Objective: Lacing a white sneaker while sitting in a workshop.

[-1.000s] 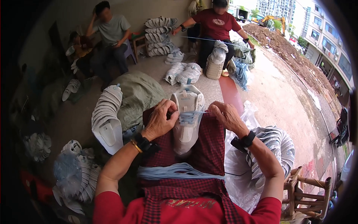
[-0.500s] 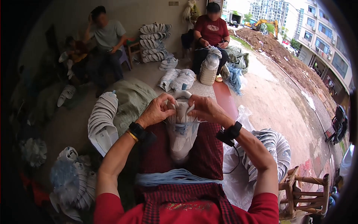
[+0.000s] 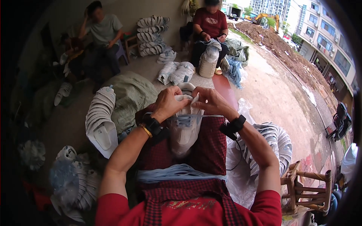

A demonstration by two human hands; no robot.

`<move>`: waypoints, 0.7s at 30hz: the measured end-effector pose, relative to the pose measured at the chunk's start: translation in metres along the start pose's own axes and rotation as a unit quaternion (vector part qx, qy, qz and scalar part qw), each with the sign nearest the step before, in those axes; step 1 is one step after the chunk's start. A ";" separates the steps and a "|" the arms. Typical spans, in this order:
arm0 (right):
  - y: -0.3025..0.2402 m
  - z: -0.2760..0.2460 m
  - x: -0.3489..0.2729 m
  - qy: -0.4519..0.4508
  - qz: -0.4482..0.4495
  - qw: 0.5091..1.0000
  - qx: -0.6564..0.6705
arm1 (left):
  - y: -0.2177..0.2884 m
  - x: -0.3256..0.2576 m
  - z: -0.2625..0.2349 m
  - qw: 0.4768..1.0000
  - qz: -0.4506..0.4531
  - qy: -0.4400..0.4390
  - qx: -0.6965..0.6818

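Note:
A white shoe upper (image 3: 184, 136) stands toe toward me between my knees, on the dark red checked cloth (image 3: 210, 150). A pale blue shoelace (image 3: 183, 121) crosses its lower eyelet rows, and one end stretches out to the right under my right hand. My left hand (image 3: 168, 103) is closed in a pinch on the upper's left eyelet flap, near the collar. Opposite it, my right hand (image 3: 213, 101) pinches the right flap. Whether a lace tip is between the fingers is hidden. Across my lap lies a bundle of blue laces (image 3: 183, 174).
Stacked uppers stand at my left (image 3: 101, 120) and right (image 3: 277, 147), the right one by clear plastic. A green sack (image 3: 132, 96) lies left of my knees. A bamboo stool (image 3: 307, 190) is at lower right. Ahead, a person in red (image 3: 210, 24) handles another upper; others sit far left.
My hands have shifted slightly lower on the flaps and turned inward. The lace end now stretches out farther to the right. The whole view has tilted down a little.

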State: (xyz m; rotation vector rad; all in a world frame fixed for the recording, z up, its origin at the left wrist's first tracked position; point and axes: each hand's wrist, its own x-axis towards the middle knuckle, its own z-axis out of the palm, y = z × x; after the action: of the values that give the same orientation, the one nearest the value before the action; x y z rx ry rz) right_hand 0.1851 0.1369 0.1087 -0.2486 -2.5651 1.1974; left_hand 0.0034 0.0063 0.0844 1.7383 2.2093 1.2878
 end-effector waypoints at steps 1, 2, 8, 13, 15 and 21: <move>-0.002 0.003 0.005 0.015 -0.014 0.998 -0.063 | 0.000 0.001 0.004 1.000 0.008 0.017 0.000; -0.004 0.005 0.009 0.031 -0.028 0.991 -0.124 | -0.001 0.002 0.006 0.999 0.016 0.033 0.001; 0.011 0.003 0.011 0.020 -0.032 0.992 -0.118 | -0.012 -0.002 -0.008 0.993 0.034 -0.008 -0.112; 0.001 -0.004 0.014 -0.027 -0.034 0.989 -0.143 | -0.021 -0.013 -0.013 0.964 0.000 -0.061 -0.257; -0.005 -0.005 0.017 -0.043 -0.042 0.978 -0.198 | -0.017 -0.015 -0.017 0.965 -0.002 -0.060 -0.254; -0.018 -0.026 0.036 -0.178 0.071 0.929 -0.317 | -0.017 -0.012 -0.009 0.971 0.027 -0.049 -0.233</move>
State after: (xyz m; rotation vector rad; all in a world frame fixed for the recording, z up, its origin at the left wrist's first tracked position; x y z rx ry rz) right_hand 0.1599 0.1536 0.1456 -0.3857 -3.2456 0.4286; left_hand -0.0103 -0.0090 0.0745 1.6384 1.6410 1.5366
